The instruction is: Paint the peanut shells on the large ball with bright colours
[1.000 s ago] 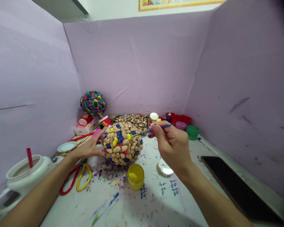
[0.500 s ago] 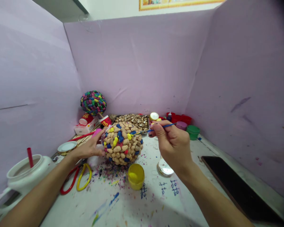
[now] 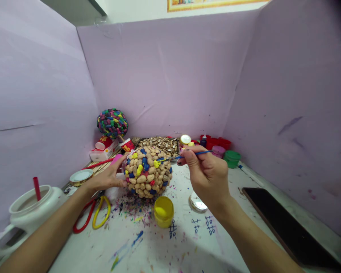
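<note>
A ball covered in peanuts (image 3: 147, 182), some painted blue, yellow and red, rests on the paint-specked white table. My left hand (image 3: 112, 176) grips its left side, fingers partly hidden behind it. Pinched in my right hand (image 3: 207, 170) is a thin blue paintbrush (image 3: 197, 153), its tip touching a yellow peanut on the upper right of the ball. Just in front of the ball stands an open jar of yellow paint (image 3: 164, 213). A round white lid (image 3: 198, 201) lies under my right hand.
Red-and-yellow scissors (image 3: 101, 212) and a white pot (image 3: 35, 204) with a red stick are at the left. A black phone-like slab (image 3: 284, 223) lies right. Behind are a tray of shells (image 3: 159, 144), a multicoloured ball (image 3: 112, 123) and a green paint jar (image 3: 232, 159).
Hardly anything differs. The brush tip stays at the yellow peanut with a very slight shift, and my left hand keeps its place on the ball.
</note>
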The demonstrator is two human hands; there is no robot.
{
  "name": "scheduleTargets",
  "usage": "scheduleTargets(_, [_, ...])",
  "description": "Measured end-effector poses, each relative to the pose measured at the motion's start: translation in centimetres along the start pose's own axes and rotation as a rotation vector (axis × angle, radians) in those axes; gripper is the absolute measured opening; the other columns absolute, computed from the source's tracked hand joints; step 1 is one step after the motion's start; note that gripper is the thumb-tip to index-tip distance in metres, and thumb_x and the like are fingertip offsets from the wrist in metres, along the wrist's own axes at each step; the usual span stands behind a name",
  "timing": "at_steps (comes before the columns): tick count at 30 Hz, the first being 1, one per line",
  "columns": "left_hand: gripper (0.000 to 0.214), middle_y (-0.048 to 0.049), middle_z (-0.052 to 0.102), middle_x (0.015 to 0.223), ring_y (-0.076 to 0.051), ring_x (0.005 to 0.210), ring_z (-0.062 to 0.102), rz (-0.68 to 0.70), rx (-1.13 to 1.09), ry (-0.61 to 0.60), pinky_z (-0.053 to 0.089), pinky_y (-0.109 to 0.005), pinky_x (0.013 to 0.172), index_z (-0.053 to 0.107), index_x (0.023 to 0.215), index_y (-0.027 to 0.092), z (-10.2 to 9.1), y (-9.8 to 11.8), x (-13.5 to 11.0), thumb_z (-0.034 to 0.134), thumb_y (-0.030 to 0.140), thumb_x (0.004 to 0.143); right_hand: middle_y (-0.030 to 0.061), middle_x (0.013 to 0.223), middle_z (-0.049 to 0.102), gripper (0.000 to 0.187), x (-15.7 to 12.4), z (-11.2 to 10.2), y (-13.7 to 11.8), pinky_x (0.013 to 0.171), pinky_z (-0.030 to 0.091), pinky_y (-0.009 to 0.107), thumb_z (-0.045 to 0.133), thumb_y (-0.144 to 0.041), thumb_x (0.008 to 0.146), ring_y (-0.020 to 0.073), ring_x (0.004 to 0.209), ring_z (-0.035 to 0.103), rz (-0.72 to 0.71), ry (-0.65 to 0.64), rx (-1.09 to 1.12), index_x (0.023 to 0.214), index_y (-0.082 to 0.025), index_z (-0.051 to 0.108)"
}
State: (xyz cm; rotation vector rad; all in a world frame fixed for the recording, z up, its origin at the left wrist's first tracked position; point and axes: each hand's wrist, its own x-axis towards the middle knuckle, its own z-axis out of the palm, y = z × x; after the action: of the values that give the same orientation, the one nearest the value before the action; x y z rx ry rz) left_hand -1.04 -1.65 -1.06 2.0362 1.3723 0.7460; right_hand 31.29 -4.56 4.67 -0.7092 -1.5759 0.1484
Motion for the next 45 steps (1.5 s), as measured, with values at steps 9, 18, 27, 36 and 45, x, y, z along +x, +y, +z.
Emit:
scheduleTargets(9, [0.110, -0.0121, 0.025, 0.152, -0.037, 0.137, 0.025, 0.022, -0.007, -0.003, 0.030, -0.052, 0.108, 0.011, 0.149, 0.027, 0.1, 0.0, 0.0, 0.075, 0.054, 0.063, 0.0028, 0.064, 0.068, 0.020, 0.0, 0.0, -0.1, 0.052, 0.048, 0.026, 0.049, -0.023, 0.089, 0.0136, 0.055, 0.063, -0.027, -0.053, -0.031, 0.075, -0.017, 0.062])
scheduleTargets(18, [0.110, -0.0127, 0.027, 0.151, -0.037, 0.137, 0.027, 0.029, 0.005, -0.004, 0.029, -0.053, 0.108, 0.010, 0.149, 0.027, 0.0, -0.2, 0.0, 0.074, 0.054, 0.064, 0.0015, 0.064, 0.067, 0.020, 0.1, 0.1, 0.0, 0.055, 0.050, 0.026, 0.050, -0.024, 0.089, 0.0134, 0.058, 0.063, -0.026, -0.057, -0.022, 0.076, -0.018, 0.063])
scheduleTargets(27, [0.112, -0.0129, 0.027, 0.152, -0.038, 0.137, 0.026, 0.019, 0.004, -0.009, 0.030, -0.052, 0.108, 0.012, 0.148, 0.025, 0.0, -0.1, 0.0, 0.074, 0.059, 0.062, 0.0021, 0.076, 0.071, 0.020, -0.1, 0.5, 0.7, 0.064, 0.053, 0.030, 0.046, -0.025, 0.091, 0.0158, 0.070, 0.068, 0.158, 0.025, 0.027, 0.101, -0.020, 0.063])
scheduleTargets(36, [0.114, -0.0135, 0.027, 0.152, -0.038, 0.137, 0.027, 0.019, -0.005, -0.011, 0.031, -0.053, 0.107, 0.007, 0.149, 0.027, -0.1, -0.5, 0.0, 0.075, 0.056, 0.063, 0.0157, 0.113, 0.067, 0.051, -0.3, 1.1, 2.9, 0.079, 0.050, 0.041, 0.062, -0.008, 0.070, 0.0301, 0.104, 0.064, 0.465, -0.586, -0.284, 0.119, -0.017, 0.052])
scheduleTargets(45, [0.114, -0.0134, 0.029, 0.151, -0.037, 0.134, 0.033, 0.007, -0.041, -0.024, 0.033, -0.051, 0.107, 0.009, 0.149, 0.026, 0.0, 0.0, 0.1, 0.075, 0.059, 0.062, 0.0214, 0.121, 0.061, 0.091, -1.1, 1.6, 3.5, 0.083, 0.048, 0.044, 0.078, -0.016, 0.057, 0.0340, 0.112, 0.059, 0.530, -0.725, -0.199, 0.138, -0.015, 0.036])
